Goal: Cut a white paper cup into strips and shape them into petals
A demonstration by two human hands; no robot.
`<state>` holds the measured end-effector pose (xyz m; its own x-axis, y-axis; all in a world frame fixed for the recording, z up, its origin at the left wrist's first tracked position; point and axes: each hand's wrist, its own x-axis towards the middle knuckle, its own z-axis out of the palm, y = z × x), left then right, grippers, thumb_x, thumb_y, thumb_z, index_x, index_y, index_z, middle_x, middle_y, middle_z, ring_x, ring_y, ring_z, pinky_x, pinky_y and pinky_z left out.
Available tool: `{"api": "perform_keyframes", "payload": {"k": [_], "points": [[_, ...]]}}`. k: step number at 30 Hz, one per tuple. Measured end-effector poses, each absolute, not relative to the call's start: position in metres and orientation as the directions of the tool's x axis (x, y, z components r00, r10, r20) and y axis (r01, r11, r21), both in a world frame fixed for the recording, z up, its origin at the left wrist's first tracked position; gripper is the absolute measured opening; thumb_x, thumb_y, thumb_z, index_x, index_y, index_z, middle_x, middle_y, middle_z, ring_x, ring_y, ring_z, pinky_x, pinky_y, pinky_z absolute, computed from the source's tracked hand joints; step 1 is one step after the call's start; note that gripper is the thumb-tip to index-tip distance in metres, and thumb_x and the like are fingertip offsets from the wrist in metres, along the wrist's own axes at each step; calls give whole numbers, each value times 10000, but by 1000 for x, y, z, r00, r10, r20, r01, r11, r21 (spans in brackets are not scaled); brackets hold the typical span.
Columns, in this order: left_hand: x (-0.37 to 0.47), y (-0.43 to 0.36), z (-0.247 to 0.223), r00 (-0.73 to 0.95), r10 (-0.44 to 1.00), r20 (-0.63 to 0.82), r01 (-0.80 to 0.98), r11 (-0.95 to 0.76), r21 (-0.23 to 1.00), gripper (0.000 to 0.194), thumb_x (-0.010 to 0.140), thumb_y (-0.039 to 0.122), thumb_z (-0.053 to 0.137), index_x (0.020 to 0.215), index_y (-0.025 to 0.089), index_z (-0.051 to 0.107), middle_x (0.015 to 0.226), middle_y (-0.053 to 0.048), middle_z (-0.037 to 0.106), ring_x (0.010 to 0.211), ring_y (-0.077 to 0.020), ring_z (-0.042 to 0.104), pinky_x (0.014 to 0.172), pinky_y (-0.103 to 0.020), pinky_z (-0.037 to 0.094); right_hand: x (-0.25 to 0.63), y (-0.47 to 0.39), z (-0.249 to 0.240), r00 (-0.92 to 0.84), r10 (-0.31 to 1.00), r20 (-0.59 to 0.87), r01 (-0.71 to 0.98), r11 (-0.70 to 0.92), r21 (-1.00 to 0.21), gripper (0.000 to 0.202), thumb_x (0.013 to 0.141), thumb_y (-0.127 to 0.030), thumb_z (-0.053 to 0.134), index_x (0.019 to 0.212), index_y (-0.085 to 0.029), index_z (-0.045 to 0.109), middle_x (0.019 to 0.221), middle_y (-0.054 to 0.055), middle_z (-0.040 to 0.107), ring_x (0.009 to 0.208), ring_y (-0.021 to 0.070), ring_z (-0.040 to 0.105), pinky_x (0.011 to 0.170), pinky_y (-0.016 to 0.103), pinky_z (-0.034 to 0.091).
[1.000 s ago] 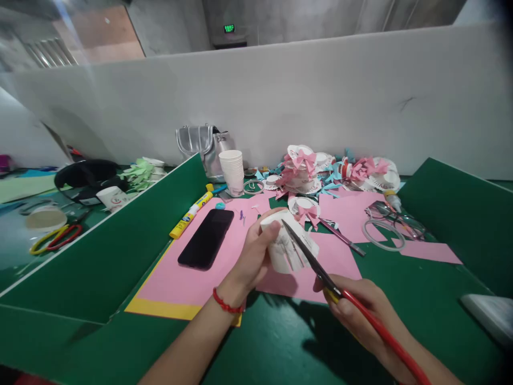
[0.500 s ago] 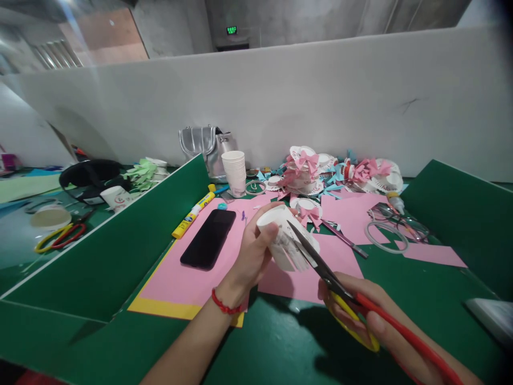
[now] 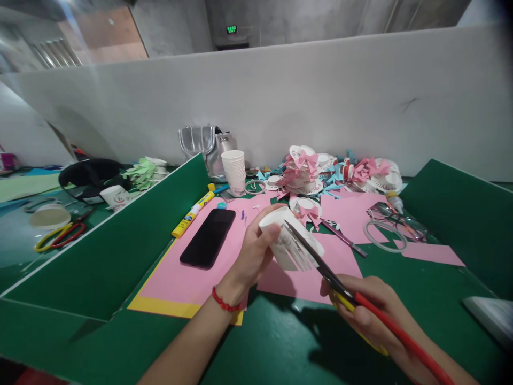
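A white paper cup (image 3: 290,240) with narrow slits cut into its side lies tilted in my left hand (image 3: 254,248), the thumb pressed on its outside and the fingers behind it. My right hand (image 3: 368,305) grips scissors (image 3: 328,275) with red and yellow handles. Their dark blades lie along the cup's wall, nearly closed, with the tips near its base end. Cut strips fan out on the cup's lower side. Under the cup is pink paper (image 3: 296,283) on the green table (image 3: 276,342).
A black phone (image 3: 208,238) and a glue stick (image 3: 192,214) lie on the left. Stacked cups (image 3: 234,172) and bow-trimmed paper hats (image 3: 305,171) stand behind. Glasses (image 3: 414,228), a grey ring (image 3: 385,236) and a pen (image 3: 344,237) lie right. Green dividers (image 3: 120,251) flank the area.
The scissor blades have closed from a wider gap, and the fingers in the handles have drawn together. The cup has shifted slightly to the right, its strips more spread.
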<state>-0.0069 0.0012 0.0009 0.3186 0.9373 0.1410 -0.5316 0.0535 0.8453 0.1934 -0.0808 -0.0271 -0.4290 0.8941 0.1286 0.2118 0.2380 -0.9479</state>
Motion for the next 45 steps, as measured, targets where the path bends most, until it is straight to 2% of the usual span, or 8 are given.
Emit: {"api": "perform_keyframes", "payload": {"k": [6, 10, 21, 34, 42, 45], "points": [[-7, 1, 1, 313, 940, 131, -526, 57, 848, 594, 643, 491, 788, 1101, 159, 605, 1009, -97, 687, 923, -245, 659, 714, -290, 499, 190, -84, -23, -363, 923, 126, 290, 240, -926, 538, 876, -670, 465, 906, -172, 665, 551, -63, 287, 476, 114, 251, 445, 260, 182], [-6, 0, 2, 306, 946, 111, -515, 66, 855, 590, 649, 495, 782, 1106, 162, 612, 1003, -98, 688, 918, -245, 657, 721, -297, 496, 187, -89, -20, -300, 949, 102, 343, 207, -916, 605, 867, -700, 439, 944, -151, 681, 559, -49, 341, 473, 116, 277, 456, 262, 201], [-5, 0, 2, 307, 946, 102, -524, 79, 848, 583, 639, 497, 790, 1084, 163, 617, 985, -90, 693, 907, -239, 659, 713, -291, 491, 182, -88, -12, -259, 964, 61, 338, 150, -929, 567, 830, -708, 482, 853, -183, 694, 531, -40, 317, 496, 133, 262, 462, 276, 195], [-3, -1, 2, 296, 952, 83, -520, 87, 850, 578, 642, 503, 783, 1087, 167, 627, 999, -92, 695, 937, -248, 657, 779, -323, 503, 180, -90, -9, -211, 967, 139, 387, 214, -897, 505, 868, -638, 504, 825, -182, 716, 514, -19, 396, 468, 132, 320, 420, 242, 247], [-3, -1, 0, 299, 951, 82, -515, 88, 853, 633, 614, 487, 809, 1126, 163, 624, 1034, -103, 689, 957, -253, 652, 779, -319, 503, 182, -88, -18, -295, 950, 101, 343, 205, -917, 520, 877, -673, 455, 888, -197, 665, 546, -45, 328, 487, 129, 284, 450, 259, 222], [-4, -1, 2, 271, 960, 67, -526, 90, 846, 668, 608, 456, 819, 1175, 170, 610, 1045, -99, 693, 971, -249, 653, 815, -328, 505, 183, -87, -15, -385, 918, 96, 270, 211, -939, 576, 852, -734, 415, 955, -200, 606, 610, -35, 392, 511, 130, 316, 457, 251, 238]]}}
